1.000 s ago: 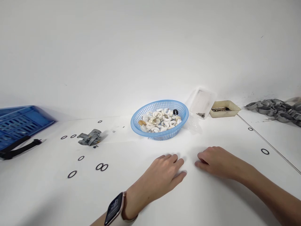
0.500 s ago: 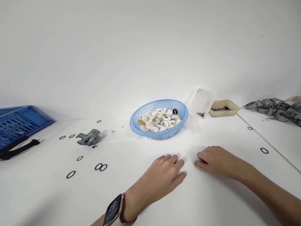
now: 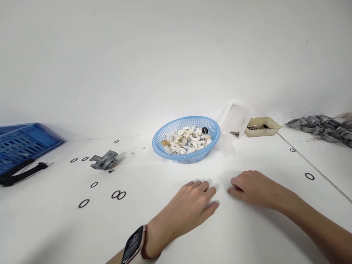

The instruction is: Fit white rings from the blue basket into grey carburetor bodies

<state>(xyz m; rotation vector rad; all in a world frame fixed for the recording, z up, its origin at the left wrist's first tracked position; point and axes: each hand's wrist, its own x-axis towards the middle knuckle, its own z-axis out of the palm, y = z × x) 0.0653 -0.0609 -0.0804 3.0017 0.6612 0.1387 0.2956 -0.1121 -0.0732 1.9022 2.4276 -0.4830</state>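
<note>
My left hand point(image 3: 194, 201) rests palm down on the white table, its fingers loosely bent and the thumb spread away from them. Nothing shows in it. A watch point(image 3: 134, 244) is on that wrist. Just across a small gap, my right hand point(image 3: 249, 189) also lies on the table, fingers curled loosely and the thumb a little apart from the forefinger. I see nothing held there, though its palm is hidden. Beyond both hands stands a blue plastic basket point(image 3: 187, 159) with many white and cream ring-shaped parts point(image 3: 183, 134) and one black one point(image 3: 205, 130).
Left of my hands lie a grey metal casting point(image 3: 106, 160), several black rubber rings point(image 3: 84, 203) and a blue crate point(image 3: 30, 146) with a black strap point(image 3: 24, 176). At the back right are a clear tray point(image 3: 237, 119), a cream tray point(image 3: 271, 128) and piled grey metal parts point(image 3: 327, 128).
Both hands stay in place. The whole view shifts very slightly; no object has visibly moved on the table.
</note>
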